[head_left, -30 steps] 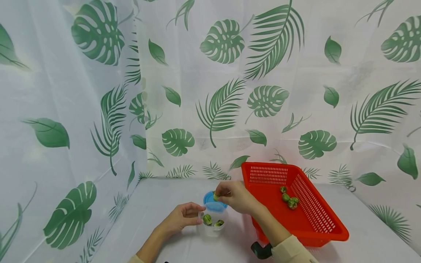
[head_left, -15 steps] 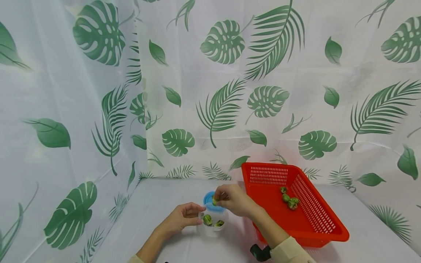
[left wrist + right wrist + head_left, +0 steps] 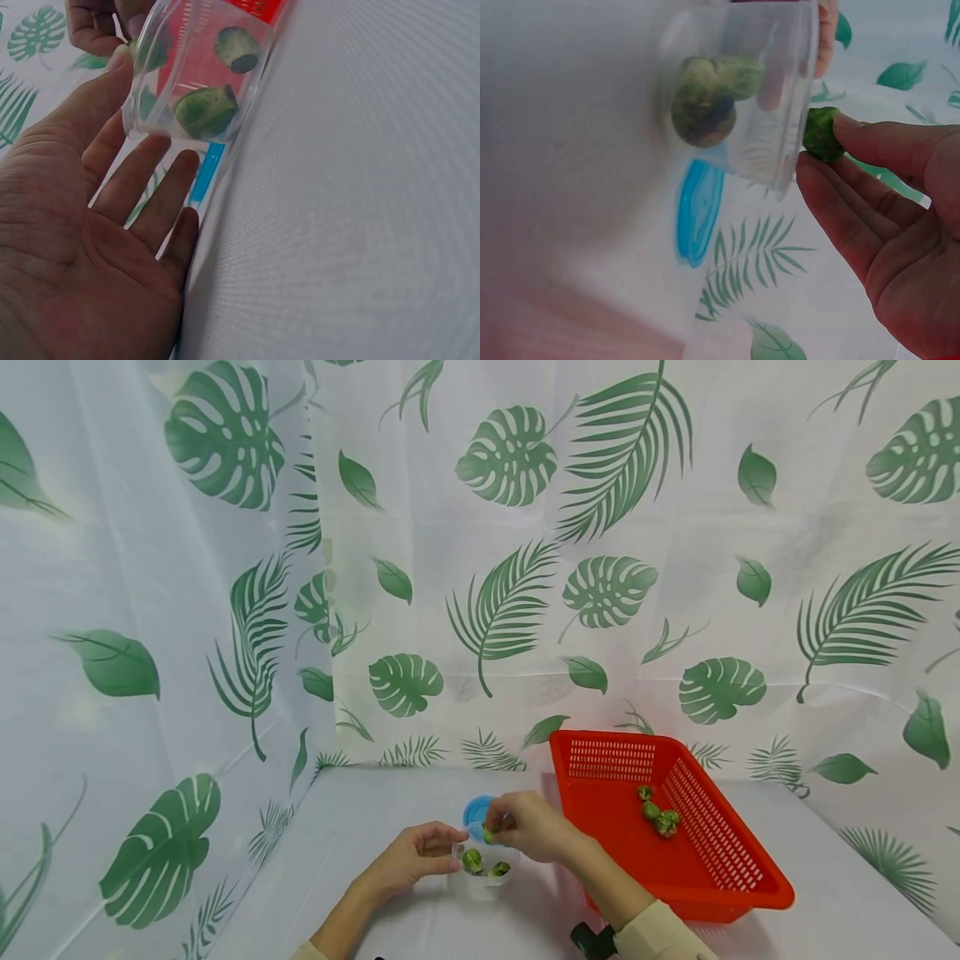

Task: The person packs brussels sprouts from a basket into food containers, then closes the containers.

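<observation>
A small clear plastic container (image 3: 483,881) stands on the table with Brussels sprouts (image 3: 472,860) inside it. My left hand (image 3: 416,862) holds the container at its left side, thumb and fingers spread around the rim. Between thumb and fingertips, my right hand (image 3: 532,827) pinches one green Brussels sprout (image 3: 823,133). In the right wrist view that sprout is right at the container's open mouth. A round blue lid (image 3: 477,811) lies just behind the container, partly hidden by the right hand.
A red plastic basket (image 3: 615,860) with perforated sides stands to the right, several Brussels sprouts (image 3: 663,822) on its floor. A dark object (image 3: 592,939) shows beside the right sleeve. Leaf-print sheets (image 3: 420,627) hang behind and at left.
My right hand has come down and slightly nearer, bringing the pinched Brussels sprout to the container's rim. The left hand and the container have stayed in place.
</observation>
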`<move>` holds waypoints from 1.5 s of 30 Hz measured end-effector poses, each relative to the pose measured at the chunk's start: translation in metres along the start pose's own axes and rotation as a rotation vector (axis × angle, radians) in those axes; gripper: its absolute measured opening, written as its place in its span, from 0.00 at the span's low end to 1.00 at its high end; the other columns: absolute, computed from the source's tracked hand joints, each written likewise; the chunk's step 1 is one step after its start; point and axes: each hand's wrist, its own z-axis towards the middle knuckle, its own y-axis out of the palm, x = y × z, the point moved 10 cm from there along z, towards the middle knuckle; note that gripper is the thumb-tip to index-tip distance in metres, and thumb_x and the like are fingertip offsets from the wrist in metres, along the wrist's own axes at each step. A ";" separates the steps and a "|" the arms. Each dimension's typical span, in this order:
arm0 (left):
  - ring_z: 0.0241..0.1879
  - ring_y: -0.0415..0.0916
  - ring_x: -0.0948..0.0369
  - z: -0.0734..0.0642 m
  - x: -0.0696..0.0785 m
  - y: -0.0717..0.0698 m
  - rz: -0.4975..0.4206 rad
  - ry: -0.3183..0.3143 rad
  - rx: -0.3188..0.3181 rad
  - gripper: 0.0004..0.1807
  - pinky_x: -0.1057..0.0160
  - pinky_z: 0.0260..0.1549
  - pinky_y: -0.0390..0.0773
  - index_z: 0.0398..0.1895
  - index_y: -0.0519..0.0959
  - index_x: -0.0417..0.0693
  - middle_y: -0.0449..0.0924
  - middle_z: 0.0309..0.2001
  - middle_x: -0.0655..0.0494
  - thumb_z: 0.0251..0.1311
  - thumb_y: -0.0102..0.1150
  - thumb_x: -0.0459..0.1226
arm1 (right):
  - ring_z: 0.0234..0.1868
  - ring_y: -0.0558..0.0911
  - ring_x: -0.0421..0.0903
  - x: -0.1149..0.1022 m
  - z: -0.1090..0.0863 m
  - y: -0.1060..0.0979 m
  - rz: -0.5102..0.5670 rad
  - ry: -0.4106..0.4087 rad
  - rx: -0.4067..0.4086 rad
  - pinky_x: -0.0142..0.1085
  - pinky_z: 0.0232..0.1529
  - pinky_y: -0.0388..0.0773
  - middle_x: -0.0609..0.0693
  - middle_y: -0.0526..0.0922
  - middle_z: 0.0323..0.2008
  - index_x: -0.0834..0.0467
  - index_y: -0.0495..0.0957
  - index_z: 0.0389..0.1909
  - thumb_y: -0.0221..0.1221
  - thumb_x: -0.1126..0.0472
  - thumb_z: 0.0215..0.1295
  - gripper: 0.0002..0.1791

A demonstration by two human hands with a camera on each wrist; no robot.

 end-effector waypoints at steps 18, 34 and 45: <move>0.68 0.76 0.48 0.001 -0.001 0.000 -0.005 -0.003 -0.001 0.25 0.58 0.59 0.83 0.63 0.78 0.41 0.79 0.67 0.40 0.65 0.72 0.38 | 0.33 0.81 0.35 -0.004 0.000 0.008 -0.118 -0.039 -0.032 0.24 0.39 0.83 0.41 0.87 0.33 0.54 0.88 0.37 0.72 0.65 0.63 0.05; 0.68 0.76 0.48 0.001 -0.001 0.001 0.000 0.004 -0.006 0.26 0.60 0.58 0.83 0.63 0.78 0.40 0.79 0.66 0.40 0.64 0.72 0.37 | 0.33 0.79 0.34 -0.005 0.002 0.012 -0.210 -0.066 -0.035 0.26 0.41 0.83 0.42 0.88 0.32 0.55 0.89 0.36 0.73 0.66 0.61 0.04; 0.68 0.76 0.47 0.001 -0.002 0.000 -0.004 0.005 -0.008 0.26 0.59 0.58 0.83 0.63 0.78 0.40 0.79 0.66 0.40 0.63 0.73 0.38 | 0.33 0.80 0.34 -0.002 0.002 0.014 -0.220 -0.021 -0.046 0.29 0.42 0.86 0.42 0.88 0.33 0.54 0.89 0.36 0.73 0.66 0.61 0.05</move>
